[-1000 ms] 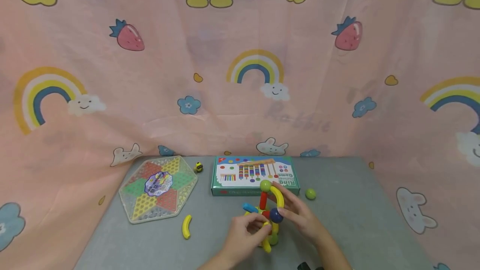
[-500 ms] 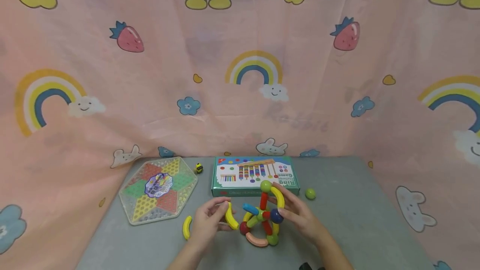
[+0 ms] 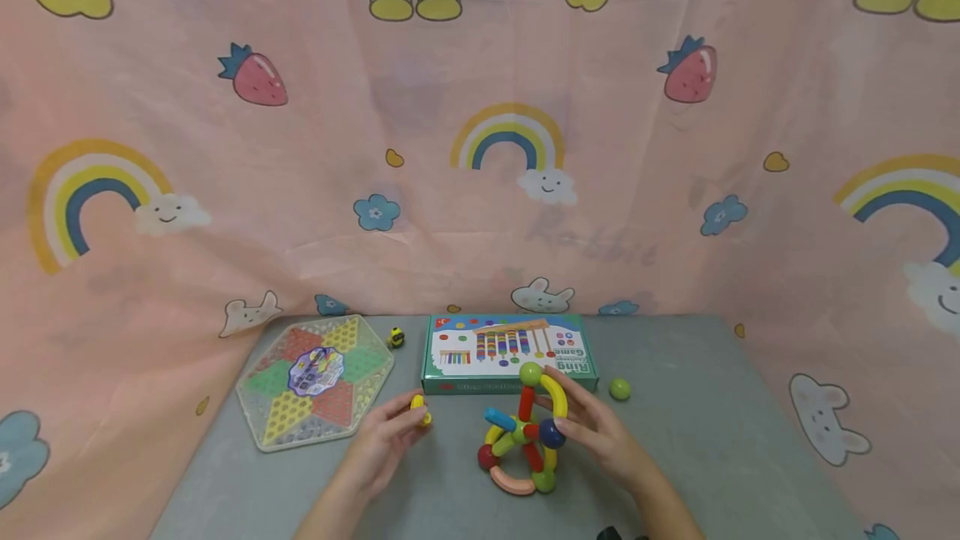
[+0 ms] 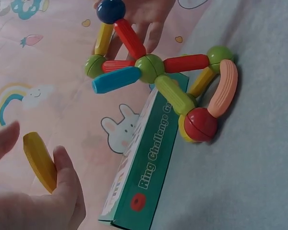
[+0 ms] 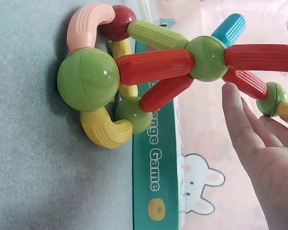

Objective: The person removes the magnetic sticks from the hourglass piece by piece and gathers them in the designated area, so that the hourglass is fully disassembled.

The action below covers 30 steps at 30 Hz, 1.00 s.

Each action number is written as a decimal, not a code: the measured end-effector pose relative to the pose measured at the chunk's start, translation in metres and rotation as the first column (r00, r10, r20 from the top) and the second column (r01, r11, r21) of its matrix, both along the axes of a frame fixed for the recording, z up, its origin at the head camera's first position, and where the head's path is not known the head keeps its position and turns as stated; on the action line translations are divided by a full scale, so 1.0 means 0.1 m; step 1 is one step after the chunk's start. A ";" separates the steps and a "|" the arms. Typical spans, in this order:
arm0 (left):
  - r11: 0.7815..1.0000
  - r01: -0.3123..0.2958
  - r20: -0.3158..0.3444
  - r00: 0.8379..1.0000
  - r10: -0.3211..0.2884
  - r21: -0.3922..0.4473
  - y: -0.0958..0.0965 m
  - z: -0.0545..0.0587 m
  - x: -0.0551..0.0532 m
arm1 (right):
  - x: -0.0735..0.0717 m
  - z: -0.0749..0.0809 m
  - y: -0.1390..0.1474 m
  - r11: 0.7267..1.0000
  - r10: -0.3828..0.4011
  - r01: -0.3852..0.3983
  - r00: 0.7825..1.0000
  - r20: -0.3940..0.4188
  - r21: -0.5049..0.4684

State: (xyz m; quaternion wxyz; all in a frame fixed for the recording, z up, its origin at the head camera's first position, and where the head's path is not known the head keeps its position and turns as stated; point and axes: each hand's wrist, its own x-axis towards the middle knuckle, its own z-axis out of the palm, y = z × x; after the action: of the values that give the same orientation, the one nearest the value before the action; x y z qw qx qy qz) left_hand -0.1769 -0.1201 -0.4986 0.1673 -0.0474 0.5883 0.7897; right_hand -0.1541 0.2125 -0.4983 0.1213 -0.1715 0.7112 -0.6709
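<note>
My left hand pinches a yellow curved stick between thumb and fingers, left of a magnetic ball-and-stick structure. The structure stands on the table, with a ring of curved sticks and balls at its base and straight red, blue and green sticks meeting at a green ball. On its right side my right hand holds it at the upper yellow curved stick, the thumb against a dark blue ball. Some of the right fingers are hidden behind the structure.
A green Ring Challenge Game box lies behind the structure. To its right sits a loose green ball. A hexagonal game board and a small bee toy are on the left. Something black shows at the front edge.
My left hand has moved left, away from the structure, with the yellow curved stick; it now covers where another yellow stick lay. The right hand and structure have stayed in place.
</note>
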 end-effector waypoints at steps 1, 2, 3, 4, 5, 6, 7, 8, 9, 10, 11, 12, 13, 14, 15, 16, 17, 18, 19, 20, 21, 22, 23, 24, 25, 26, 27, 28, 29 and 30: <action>1.000 0.009 -0.006 1.000 -0.009 -0.009 0.00 0.01 0.00 | 0.00 0.00 0.00 1.000 0.000 0.000 1.000 -0.005 0.002; 1.000 0.018 -0.012 1.000 -0.018 -0.016 -0.01 0.02 0.01 | 0.00 0.00 0.00 1.000 0.000 0.000 1.000 -0.009 0.002; 0.999 0.024 -0.017 1.000 -0.024 -0.029 -0.01 0.02 0.01 | 0.00 -0.01 0.00 1.000 0.000 0.000 1.000 -0.013 0.003; 0.999 0.027 -0.024 0.999 -0.028 -0.044 -0.01 0.03 0.01 | -0.01 -0.01 0.00 1.000 -0.001 0.001 1.000 -0.016 0.004; 0.998 0.029 -0.029 0.999 -0.031 -0.062 -0.01 0.03 0.01 | -0.01 -0.01 0.00 1.000 0.000 0.000 1.000 -0.016 0.004; 0.995 0.025 -0.035 0.999 -0.028 -0.093 -0.02 0.04 0.01 | -0.01 -0.02 0.01 1.000 0.002 -0.001 1.000 -0.017 0.005; 0.991 0.014 -0.043 0.999 -0.020 -0.134 -0.03 0.03 0.01 | -0.01 -0.02 0.01 1.000 0.003 -0.003 1.000 -0.015 0.004; 0.981 0.002 -0.060 0.998 -0.014 -0.193 -0.05 0.02 0.00 | -0.01 -0.02 0.01 1.000 0.003 -0.003 1.000 -0.011 0.003; 0.963 -0.011 -0.084 0.996 -0.012 -0.268 -0.07 0.01 -0.01 | -0.01 -0.02 0.01 1.000 0.003 -0.003 1.000 -0.010 0.005; 0.936 -0.024 -0.116 0.993 -0.018 -0.350 -0.10 0.00 -0.02 | -0.01 -0.02 0.01 1.000 0.004 -0.004 1.000 -0.009 0.005; 0.902 -0.037 -0.147 0.989 -0.029 -0.430 -0.14 -0.02 -0.03 | -0.01 -0.02 0.01 1.000 0.005 -0.004 1.000 -0.007 0.005; 0.860 -0.053 -0.178 0.983 -0.045 -0.508 -0.18 -0.03 -0.04 | -0.01 -0.02 0.01 1.000 0.006 -0.005 1.000 -0.009 0.007; 0.815 -0.066 -0.212 0.975 -0.071 -0.576 -0.22 -0.05 -0.06 | -0.01 -0.02 0.01 1.000 0.005 -0.005 1.000 -0.007 0.008; 0.772 -0.076 -0.245 0.964 -0.106 -0.632 -0.27 -0.07 -0.07 | -0.01 -0.03 0.01 1.000 0.004 -0.004 1.000 -0.008 0.008; 0.731 -0.082 -0.269 0.953 -0.142 -0.677 -0.31 -0.09 -0.09 | -0.01 -0.03 0.01 1.000 0.003 -0.003 1.000 -0.009 0.009; 0.700 -0.084 -0.286 0.942 -0.177 -0.709 -0.35 -0.11 -0.11 | -0.01 -0.03 0.01 1.000 0.000 0.000 1.000 -0.009 0.007; 0.674 -0.080 -0.295 0.932 -0.211 -0.735 -0.38 -0.13 -0.12 | 0.00 -0.02 0.01 1.000 -0.004 0.004 1.000 -0.008 0.005; 0.644 -0.078 -0.302 0.921 -0.246 -0.761 -0.41 -0.15 -0.13 | 0.00 -0.02 0.01 1.000 -0.006 0.006 1.000 -0.009 0.004; 0.613 -0.076 -0.305 0.910 -0.280 -0.787 -0.44 -0.18 -0.14 | 0.00 -0.02 0.01 1.000 -0.009 0.009 1.000 -0.007 0.002; 0.584 -0.072 -0.304 0.901 -0.309 -0.809 -0.47 -0.21 -0.14 | 0.00 -0.02 0.01 1.000 -0.012 0.012 1.000 -0.008 0.002; 0.555 -0.070 -0.300 0.893 -0.335 -0.829 -0.49 -0.25 -0.14 | 0.00 -0.02 0.01 1.000 -0.013 0.014 1.000 -0.008 0.003; 0.534 -0.069 -0.300 0.884 -0.359 -0.843 -0.51 -0.28 -0.14 | 0.00 -0.02 0.01 1.000 -0.013 0.013 1.000 -0.011 0.005; 0.512 -0.069 -0.298 0.876 -0.380 -0.856 -0.53 -0.31 -0.13 | 0.00 -0.02 0.01 1.000 -0.012 0.012 1.000 -0.013 0.007; 0.489 -0.072 -0.295 0.869 -0.397 -0.869 -0.55 -0.35 -0.12 | 0.00 -0.02 0.01 1.000 -0.009 0.009 1.000 -0.016 0.010; 0.473 -0.073 -0.292 0.865 -0.409 -0.878 -0.56 -0.38 -0.11 | 0.00 -0.02 0.01 1.000 -0.006 0.007 1.000 -0.017 0.009; 0.460 -0.075 -0.290 0.861 -0.418 -0.885 -0.58 -0.42 -0.10 | 0.00 -0.02 0.01 1.000 -0.002 0.002 1.000 -0.018 0.008; 0.449 -0.079 -0.290 0.857 -0.425 -0.890 -0.59 -0.44 -0.09 | 0.00 -0.02 0.01 1.000 0.003 -0.003 1.000 -0.021 0.005; 0.443 -0.082 -0.291 0.855 -0.429 -0.893 -0.60 -0.46 -0.08 | 0.00 -0.02 0.01 1.000 0.008 -0.008 1.000 -0.024 0.002; 0.441 -0.081 -0.290 0.854 -0.432 -0.894 -0.61 -0.49 -0.08 | 0.00 -0.01 0.01 1.000 0.011 -0.011 1.000 -0.027 -0.004; 0.443 -0.081 -0.293 0.852 -0.434 -0.893 -0.62 -0.51 -0.07 | 0.00 -0.01 0.01 1.000 0.013 -0.013 0.999 -0.029 -0.010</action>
State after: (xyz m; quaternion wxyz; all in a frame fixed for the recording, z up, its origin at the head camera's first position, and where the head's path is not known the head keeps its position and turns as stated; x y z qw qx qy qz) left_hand -0.1840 -0.1817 -0.5492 0.0504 0.1359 0.9323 0.3313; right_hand -0.1544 0.2133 -0.4993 0.1146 -0.1865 0.7082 -0.6712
